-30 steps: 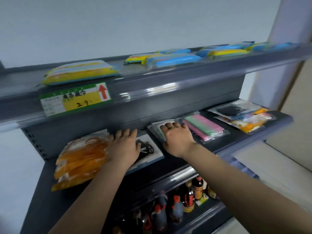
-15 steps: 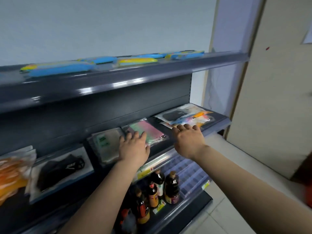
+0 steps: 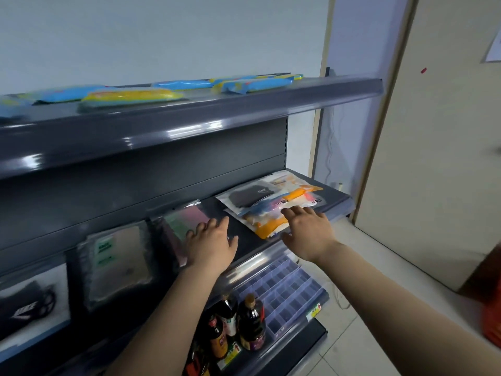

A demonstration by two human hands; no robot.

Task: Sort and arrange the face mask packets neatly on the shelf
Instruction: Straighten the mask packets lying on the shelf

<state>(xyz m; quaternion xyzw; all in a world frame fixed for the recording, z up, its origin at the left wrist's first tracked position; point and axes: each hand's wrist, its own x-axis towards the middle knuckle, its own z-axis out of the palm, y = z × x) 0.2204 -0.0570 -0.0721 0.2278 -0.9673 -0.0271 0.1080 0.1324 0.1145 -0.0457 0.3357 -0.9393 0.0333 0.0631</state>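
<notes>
We're seeing a glossy grey painted-metal shelf (image 3: 244, 245), shiny clear plastic mask packets (image 3: 119, 264), glossy dark bottles (image 3: 250, 321) below, and a smooth tiled floor (image 3: 360, 346).

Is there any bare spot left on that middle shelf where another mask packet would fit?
One dark bare strip shows on the middle shelf, between the pink-green packet under the left hand and the overlapping pile that the right hand reaches. The right end is crowded. Leftward, the beige packet and black-mask packet leave only narrow gaps.
</notes>
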